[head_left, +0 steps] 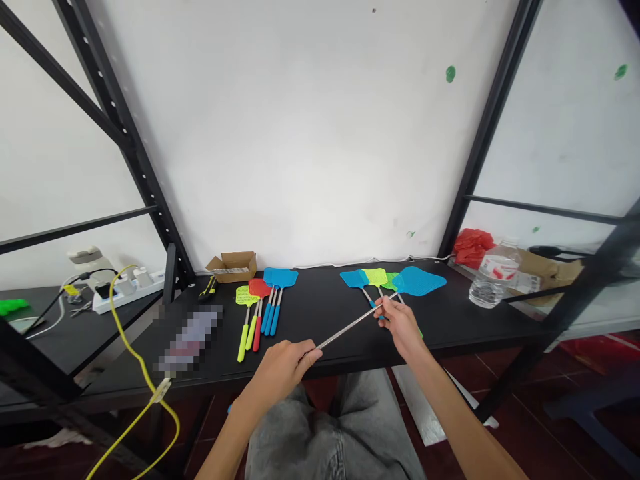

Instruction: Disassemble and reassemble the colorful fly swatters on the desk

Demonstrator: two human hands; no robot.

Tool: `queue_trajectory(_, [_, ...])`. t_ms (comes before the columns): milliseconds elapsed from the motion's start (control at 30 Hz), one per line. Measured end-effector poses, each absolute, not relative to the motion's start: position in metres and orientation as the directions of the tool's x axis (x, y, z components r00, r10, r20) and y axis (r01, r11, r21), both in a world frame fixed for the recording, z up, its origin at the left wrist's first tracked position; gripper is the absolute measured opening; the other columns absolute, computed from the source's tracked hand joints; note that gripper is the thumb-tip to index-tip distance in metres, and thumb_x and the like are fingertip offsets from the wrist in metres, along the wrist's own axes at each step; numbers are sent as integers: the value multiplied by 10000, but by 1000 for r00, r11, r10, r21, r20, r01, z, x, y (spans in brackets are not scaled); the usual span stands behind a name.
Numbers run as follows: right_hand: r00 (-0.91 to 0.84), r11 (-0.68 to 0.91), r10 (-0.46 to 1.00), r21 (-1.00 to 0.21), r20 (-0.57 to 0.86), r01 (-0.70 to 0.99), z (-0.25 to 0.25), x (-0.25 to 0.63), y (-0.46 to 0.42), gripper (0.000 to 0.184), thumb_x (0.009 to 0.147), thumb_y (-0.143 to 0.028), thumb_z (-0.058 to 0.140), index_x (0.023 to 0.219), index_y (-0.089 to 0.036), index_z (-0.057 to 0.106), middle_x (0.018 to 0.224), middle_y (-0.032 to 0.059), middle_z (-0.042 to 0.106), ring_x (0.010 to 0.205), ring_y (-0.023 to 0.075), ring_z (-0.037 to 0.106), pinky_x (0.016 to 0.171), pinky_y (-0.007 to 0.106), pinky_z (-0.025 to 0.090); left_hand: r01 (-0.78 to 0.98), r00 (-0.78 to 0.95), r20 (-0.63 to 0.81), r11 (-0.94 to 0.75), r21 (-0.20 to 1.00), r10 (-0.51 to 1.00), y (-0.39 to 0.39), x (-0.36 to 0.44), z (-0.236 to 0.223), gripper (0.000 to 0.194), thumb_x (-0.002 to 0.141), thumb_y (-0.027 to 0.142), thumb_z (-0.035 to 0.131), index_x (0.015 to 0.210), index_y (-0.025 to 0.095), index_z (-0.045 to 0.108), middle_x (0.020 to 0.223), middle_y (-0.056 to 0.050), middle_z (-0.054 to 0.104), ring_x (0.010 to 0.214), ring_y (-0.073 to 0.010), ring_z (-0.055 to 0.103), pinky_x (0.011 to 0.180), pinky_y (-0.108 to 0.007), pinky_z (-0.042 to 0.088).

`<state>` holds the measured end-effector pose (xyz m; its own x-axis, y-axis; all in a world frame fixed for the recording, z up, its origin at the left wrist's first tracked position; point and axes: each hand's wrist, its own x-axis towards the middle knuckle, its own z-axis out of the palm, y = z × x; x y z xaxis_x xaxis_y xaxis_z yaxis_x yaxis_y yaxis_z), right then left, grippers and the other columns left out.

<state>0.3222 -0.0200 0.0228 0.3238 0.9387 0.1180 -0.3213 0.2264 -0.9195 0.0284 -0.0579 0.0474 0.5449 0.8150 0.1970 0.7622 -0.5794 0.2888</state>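
Note:
A blue fly swatter (420, 281) with a long, thin metal rod stretches slantwise between my hands. My left hand (285, 365) is closed round its lower end, hiding the handle. Near the swatter's head, my right hand (399, 321) pinches the rod between thumb and fingers. Beyond my right hand lie another blue fly swatter (354, 279), a yellow-green one (376, 277) and a green one (389, 281), partly covered. Left of centre, a group of shorter swatters rests side by side: yellow-green ones (247, 295), a red one (259, 288) and several blue ones (281, 277).
On the black shelf (320, 320) stand an open cardboard box (233, 267) and a black-and-yellow tool (207, 290). A plastic bottle (495, 273) and red bag (473, 247) are right. A yellow cable (131, 343) hangs left, near a power strip (130, 292). Black posts (487, 123) flank the space.

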Motion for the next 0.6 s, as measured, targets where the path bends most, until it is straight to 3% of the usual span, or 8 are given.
queue_trajectory(300, [425, 256, 903, -878, 68, -404, 20, 341, -16, 468, 552, -567, 866, 714, -168, 681, 620, -3, 537, 583, 136, 546, 462, 228, 387, 760, 539, 152, -556, 337, 829, -45, 13, 48, 459, 1012, 525, 272, 752, 226, 504, 636, 20, 479, 644, -172, 511, 606, -265, 256])
queue_trajectory(600, [318, 243, 942, -874, 108, -422, 27, 322, -23, 442, 689, -587, 782, 820, -169, 720, 653, 2, 556, 554, 112, 536, 462, 218, 375, 783, 480, 174, -510, 356, 860, -52, 17, 60, 348, 1009, 461, 327, 860, 247, 558, 664, 27, 535, 655, -172, 528, 591, -258, 256])
